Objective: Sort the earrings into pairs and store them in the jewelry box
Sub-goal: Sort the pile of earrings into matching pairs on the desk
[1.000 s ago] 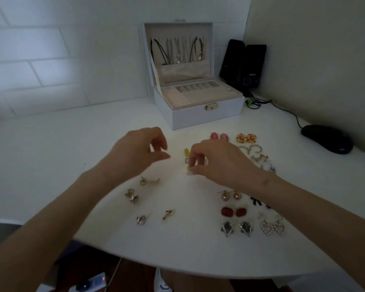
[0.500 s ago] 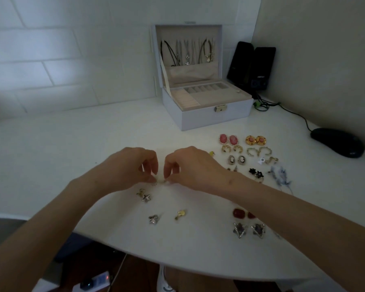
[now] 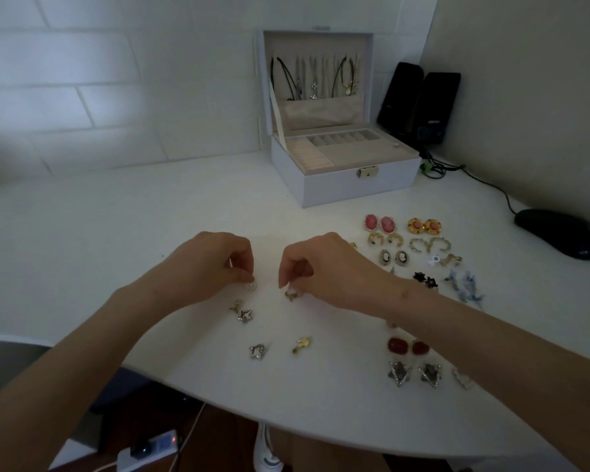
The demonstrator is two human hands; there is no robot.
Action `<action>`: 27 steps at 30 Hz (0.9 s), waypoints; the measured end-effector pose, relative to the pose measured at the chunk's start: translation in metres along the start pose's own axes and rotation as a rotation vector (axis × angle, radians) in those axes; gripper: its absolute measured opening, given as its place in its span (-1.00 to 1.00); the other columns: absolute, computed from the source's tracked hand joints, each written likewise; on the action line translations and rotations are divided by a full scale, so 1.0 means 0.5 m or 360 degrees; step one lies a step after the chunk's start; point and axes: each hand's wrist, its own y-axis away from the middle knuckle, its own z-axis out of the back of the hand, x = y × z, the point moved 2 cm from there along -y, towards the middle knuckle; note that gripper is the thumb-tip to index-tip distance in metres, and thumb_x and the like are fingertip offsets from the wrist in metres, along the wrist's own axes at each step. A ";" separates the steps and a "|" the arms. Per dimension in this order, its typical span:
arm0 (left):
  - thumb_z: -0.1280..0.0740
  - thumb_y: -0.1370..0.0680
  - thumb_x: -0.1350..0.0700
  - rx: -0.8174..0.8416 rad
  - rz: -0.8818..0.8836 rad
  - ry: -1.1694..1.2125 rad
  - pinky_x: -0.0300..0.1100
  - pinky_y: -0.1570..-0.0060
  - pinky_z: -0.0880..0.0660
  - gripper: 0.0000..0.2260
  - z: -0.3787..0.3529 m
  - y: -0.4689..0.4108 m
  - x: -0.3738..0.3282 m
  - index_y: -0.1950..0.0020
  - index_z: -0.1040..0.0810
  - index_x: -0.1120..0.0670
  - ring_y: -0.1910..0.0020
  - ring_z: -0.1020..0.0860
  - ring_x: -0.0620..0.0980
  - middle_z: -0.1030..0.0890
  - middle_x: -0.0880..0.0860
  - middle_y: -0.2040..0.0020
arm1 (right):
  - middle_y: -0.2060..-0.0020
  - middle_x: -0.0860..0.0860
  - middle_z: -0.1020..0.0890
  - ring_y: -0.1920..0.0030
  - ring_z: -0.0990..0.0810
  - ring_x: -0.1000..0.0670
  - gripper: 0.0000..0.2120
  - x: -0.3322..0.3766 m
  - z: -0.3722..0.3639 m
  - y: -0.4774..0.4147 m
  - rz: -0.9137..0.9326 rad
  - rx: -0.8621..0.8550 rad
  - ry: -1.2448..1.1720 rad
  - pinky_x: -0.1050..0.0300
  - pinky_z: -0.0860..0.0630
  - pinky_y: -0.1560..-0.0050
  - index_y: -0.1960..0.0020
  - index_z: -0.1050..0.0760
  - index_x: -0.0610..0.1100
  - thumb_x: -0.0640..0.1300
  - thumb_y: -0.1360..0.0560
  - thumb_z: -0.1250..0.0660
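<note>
My left hand (image 3: 215, 264) pinches a small round pearl earring (image 3: 251, 286) just above the white table. My right hand (image 3: 324, 267) pinches a small gold earring (image 3: 293, 294) a little to the right of it. Below them lie loose singles: a gold-and-silver star piece (image 3: 241, 311), a silver star (image 3: 258, 351) and a gold earring (image 3: 302, 344). Matched pairs sit in rows at the right, such as pink ovals (image 3: 379, 223), orange-gold rounds (image 3: 424, 226), red stones (image 3: 407, 346) and silver triangles (image 3: 414, 373). The white jewelry box (image 3: 355, 182) stands with its lid up at the back.
Two black speakers (image 3: 419, 103) stand right of the box, with a cable running to a black mouse (image 3: 559, 237) at the far right. The table's curved front edge (image 3: 218, 403) is close to me. A power strip (image 3: 147, 451) lies on the floor below.
Both hands dropped from the middle of the table toward the loose earrings at the left. They then drew slightly apart, each pinching one earring.
</note>
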 end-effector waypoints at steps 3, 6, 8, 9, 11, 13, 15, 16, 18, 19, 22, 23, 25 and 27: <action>-0.39 -0.46 0.08 0.0028 0.0025 -0.0003 -0.20 0.13 -0.41 -0.79 -0.003 0.001 0.003 0.28 -0.42 -0.13 0.23 -0.45 -0.19 -0.51 -0.13 0.23 | 0.24 0.01 -0.64 0.25 -0.55 0.14 -0.83 0.000 0.004 0.001 -0.0022 0.0094 -0.0031 0.34 -0.47 0.19 0.09 -0.61 -0.13 -0.33 -0.37 -0.39; -0.39 -0.45 0.01 -0.0155 0.0001 0.0039 -0.21 0.16 -0.44 -0.85 0.001 0.010 -0.016 0.22 -0.43 -0.08 0.20 -0.49 -0.12 -0.49 -0.13 0.21 | 0.25 0.02 -0.62 0.31 -0.50 0.21 -0.84 0.002 0.001 0.005 -0.0010 0.0159 0.0012 0.41 -0.43 0.26 0.11 -0.61 -0.13 -0.33 -0.37 -0.42; -0.40 -0.43 -0.05 -0.0212 -0.0068 0.0102 -0.25 0.21 -0.42 -0.82 0.008 0.024 -0.050 0.25 -0.42 -0.07 0.24 -0.47 -0.16 -0.48 -0.13 0.25 | 0.25 0.04 -0.62 0.33 -0.47 0.22 -0.85 0.004 -0.001 0.007 0.0014 0.0141 0.0088 0.41 -0.41 0.27 0.14 -0.60 -0.12 -0.34 -0.38 -0.39; -0.41 -0.41 -0.07 -0.0156 -0.0110 0.0134 -0.28 0.23 -0.40 -0.80 0.009 0.031 -0.069 0.28 -0.40 -0.09 0.26 -0.46 -0.18 -0.47 -0.13 0.27 | 0.28 0.07 -0.60 0.34 -0.45 0.22 -0.85 0.004 -0.001 0.008 0.0030 0.0137 0.0135 0.40 -0.40 0.28 0.15 -0.59 -0.10 -0.33 -0.39 -0.38; -0.43 -0.35 -0.14 0.0054 -0.0194 0.0108 -0.39 0.27 -0.34 -0.75 0.001 0.047 -0.102 0.32 -0.37 -0.13 0.27 -0.44 -0.24 -0.46 -0.16 0.30 | 0.34 0.13 -0.52 0.36 -0.43 0.20 -0.85 0.006 0.002 0.009 0.0072 0.0127 0.0221 0.38 -0.38 0.34 0.18 -0.54 -0.07 -0.32 -0.39 -0.35; -0.43 -0.32 -0.21 0.0252 -0.0254 0.0008 -0.43 0.27 -0.32 -0.73 -0.018 0.056 -0.122 0.25 -0.38 -0.14 0.24 -0.40 -0.32 -0.43 -0.20 0.27 | 0.28 0.10 -0.55 0.29 -0.47 0.16 -0.84 0.005 0.009 0.012 0.0088 0.0119 0.0236 0.34 -0.41 0.28 0.10 -0.55 -0.10 -0.31 -0.39 -0.33; -0.41 -0.33 -0.22 0.0362 -0.0274 -0.0057 -0.43 0.26 -0.30 -0.71 -0.040 0.059 -0.127 0.14 -0.38 -0.13 0.24 -0.36 -0.31 -0.39 -0.21 0.21 | 0.17 0.05 -0.59 0.20 -0.51 0.13 -0.78 0.004 0.019 0.019 0.0056 0.0136 0.0199 0.25 -0.48 0.16 0.01 -0.56 -0.09 -0.30 -0.40 -0.32; -0.41 -0.35 -0.21 0.0384 -0.0287 -0.0062 -0.43 0.25 -0.29 -0.71 -0.047 0.058 -0.129 0.12 -0.38 -0.13 0.23 -0.35 -0.31 -0.39 -0.21 0.20 | 0.15 0.05 -0.59 0.19 -0.51 0.13 -0.76 0.003 0.024 0.023 0.0044 0.0145 0.0185 0.24 -0.48 0.14 -0.01 -0.55 -0.07 -0.29 -0.40 -0.31; -0.39 -0.41 -0.14 0.0384 -0.0346 -0.0075 -0.45 0.25 -0.29 -0.78 -0.050 0.055 -0.130 0.15 -0.36 -0.16 0.25 -0.35 -0.33 -0.38 -0.22 0.21 | 0.15 0.06 -0.58 0.19 -0.51 0.13 -0.75 0.001 0.033 0.030 0.0029 0.0137 0.0167 0.20 -0.49 0.12 -0.01 -0.54 -0.04 -0.30 -0.40 -0.30; -0.38 -0.43 -0.09 0.0379 -0.0370 -0.0089 -0.46 0.26 -0.29 -0.81 -0.050 0.053 -0.131 0.18 -0.36 -0.16 0.26 -0.36 -0.32 -0.38 -0.22 0.22 | 0.16 0.07 -0.57 0.19 -0.51 0.14 -0.76 -0.001 0.037 0.033 0.0019 0.0122 0.0149 0.20 -0.50 0.13 0.00 -0.53 -0.03 -0.30 -0.40 -0.30; -0.35 -0.47 -0.01 0.0370 -0.0386 -0.0086 -0.44 0.27 -0.31 -0.85 -0.046 0.049 -0.132 0.19 -0.38 -0.15 0.30 -0.39 -0.29 -0.39 -0.21 0.24 | 0.20 0.10 -0.55 0.23 -0.50 0.17 -0.76 -0.012 0.046 0.041 -0.0019 0.0084 0.0102 0.26 -0.49 0.18 0.04 -0.52 -0.01 -0.31 -0.40 -0.30; -0.35 -0.48 0.00 0.0357 -0.0399 -0.0083 -0.43 0.25 -0.32 -0.86 -0.046 0.048 -0.134 0.18 -0.38 -0.14 0.29 -0.39 -0.28 -0.40 -0.20 0.24 | 0.20 0.11 -0.54 0.23 -0.50 0.18 -0.77 -0.017 0.050 0.044 -0.0040 0.0075 0.0084 0.31 -0.47 0.21 0.05 -0.52 -0.01 -0.31 -0.40 -0.30; -0.33 -0.50 0.01 0.0321 -0.0411 -0.0045 -0.39 0.20 -0.35 -0.87 -0.041 0.047 -0.140 0.17 -0.38 -0.13 0.25 -0.42 -0.24 -0.43 -0.18 0.21 | 0.21 0.12 -0.54 0.24 -0.50 0.18 -0.77 -0.026 0.057 0.051 -0.0088 0.0045 0.0032 0.35 -0.45 0.20 0.06 -0.53 -0.02 -0.32 -0.40 -0.30; -0.32 -0.51 0.03 0.0254 -0.0401 0.0050 -0.36 0.16 -0.40 -0.87 -0.033 0.047 -0.146 0.15 -0.38 -0.10 0.21 -0.48 -0.22 -0.48 -0.15 0.17 | 0.22 0.13 -0.53 0.26 -0.49 0.20 -0.78 -0.036 0.063 0.059 -0.0140 0.0000 0.0022 0.40 -0.41 0.16 0.08 -0.56 -0.03 -0.32 -0.41 -0.30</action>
